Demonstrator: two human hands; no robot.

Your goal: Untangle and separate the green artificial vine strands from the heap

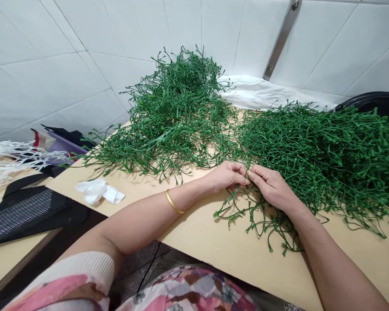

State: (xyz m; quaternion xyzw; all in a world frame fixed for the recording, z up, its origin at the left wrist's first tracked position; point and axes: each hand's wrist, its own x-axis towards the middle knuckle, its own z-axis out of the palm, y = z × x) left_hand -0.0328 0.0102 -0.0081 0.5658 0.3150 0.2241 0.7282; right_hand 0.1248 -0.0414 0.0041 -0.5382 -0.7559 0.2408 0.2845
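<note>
You pinched an artificial green sprig (256, 216) between your left hand (225, 176) and your right hand (270, 188). Both hands were closed, with the fingertips curled in and meeting over the thin stems at the top of the sprig. I could not tell exactly which stems each hand gripped. The sprig lay on a tan board (194, 259), just in front of the larger foliage and near the board's middle. Its long axis ran from your fingers toward you and slightly to your right, with the branching tips fanned out and resting on the board.

Two heaps of the same foliage lay beyond your hands. The left heap (178, 116) stood against a white tiled wall (68, 77), and the right heap (317, 160) spread to the board's right side and touched your right forearm (330, 255). A gold bangle (174, 201) circled your left wrist. A crumpled white plastic scrap (94, 191) lay on the board to the left of your left arm.

Past the board's left edge sat a black bag with a woven panel (22, 218), near a tangle of white strands (6, 164). White cloth (266, 93) lay along the far edge.
</note>
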